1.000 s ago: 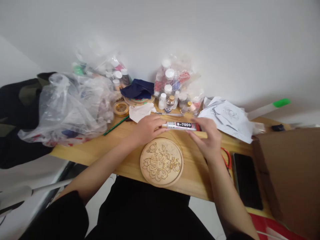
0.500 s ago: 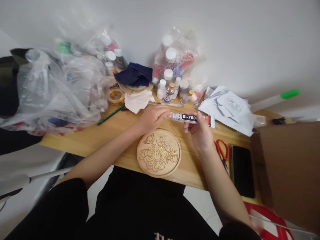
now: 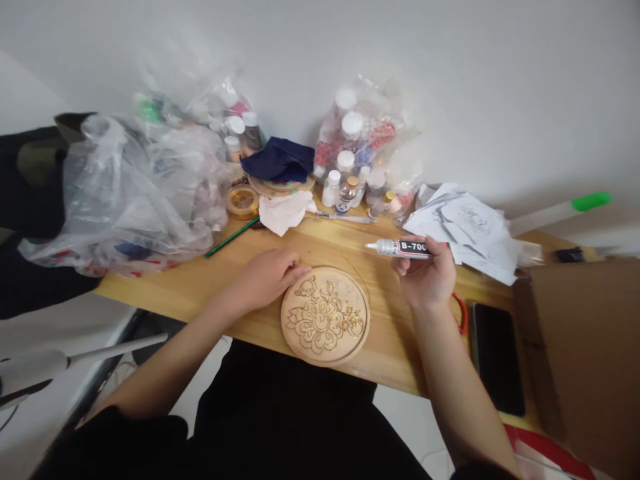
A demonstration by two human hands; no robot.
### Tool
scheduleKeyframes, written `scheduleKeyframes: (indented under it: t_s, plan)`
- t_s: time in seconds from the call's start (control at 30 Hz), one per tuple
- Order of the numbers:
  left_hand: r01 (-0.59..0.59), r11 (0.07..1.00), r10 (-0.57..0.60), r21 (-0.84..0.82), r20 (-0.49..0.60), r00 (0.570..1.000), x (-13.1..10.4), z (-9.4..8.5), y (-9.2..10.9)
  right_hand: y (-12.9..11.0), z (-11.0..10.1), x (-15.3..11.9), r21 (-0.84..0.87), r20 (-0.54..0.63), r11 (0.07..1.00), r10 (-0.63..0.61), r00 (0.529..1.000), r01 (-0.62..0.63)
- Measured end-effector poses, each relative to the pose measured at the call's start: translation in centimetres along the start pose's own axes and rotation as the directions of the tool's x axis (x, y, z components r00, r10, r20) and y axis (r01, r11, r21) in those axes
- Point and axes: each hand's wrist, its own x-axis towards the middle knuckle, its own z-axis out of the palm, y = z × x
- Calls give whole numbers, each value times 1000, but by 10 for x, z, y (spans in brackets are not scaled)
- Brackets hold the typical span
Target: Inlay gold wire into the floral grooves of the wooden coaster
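Note:
My right hand (image 3: 427, 277) is closed around a silver and black glue tube (image 3: 407, 249) marked B-700, its pale nozzle pointing left above the table. Near the table's front edge lies a round wooden hoop piece (image 3: 325, 317) with a flower pattern outlined in gold. My left hand (image 3: 270, 277) is at the hoop's upper left rim, fingers curled together. Whatever is between those fingertips, if anything, is too small to make out. A thin golden thread curves from the hoop's top right side.
Small bottles (image 3: 345, 193) and bagged beads stand at the back. Plastic bags (image 3: 150, 187) fill the left. A green pencil (image 3: 233, 237), gold wire spool (image 3: 243, 201) and white cloth (image 3: 285, 212) lie nearby. Papers (image 3: 465, 227), red-handled scissors (image 3: 461, 313), a phone (image 3: 497, 357) and a cardboard box (image 3: 585, 347) are right.
My left hand has moved away from the tube's tip, down and left to the hoop's rim. The tube in my right hand has shifted right, its nozzle now exposed. The view has shifted slightly.

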Motion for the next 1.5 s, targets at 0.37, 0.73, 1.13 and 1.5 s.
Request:
scheduleKeyframes:
  t_s: [0.37, 0.73, 1.13, 1.5]
  plan:
    - [20, 1000, -21, -13, -75, 997, 11, 23, 10, -1, 0, 0, 29, 70, 999, 18, 997, -20]
    - [70, 995, -59, 72, -144, 988, -38, 26, 10, -8, 2, -3, 20, 31, 1000, -10, 999, 10]
    - [-131, 988, 147, 76, -270, 952, -79, 62, 42, -22, -3, -10, -27, 44, 991, -131, 990, 132]
    - [-276, 917, 388, 290, -474, 791, -92, 76, 17, 9, -2, -65, -230, 122, 951, -182, 976, 206]
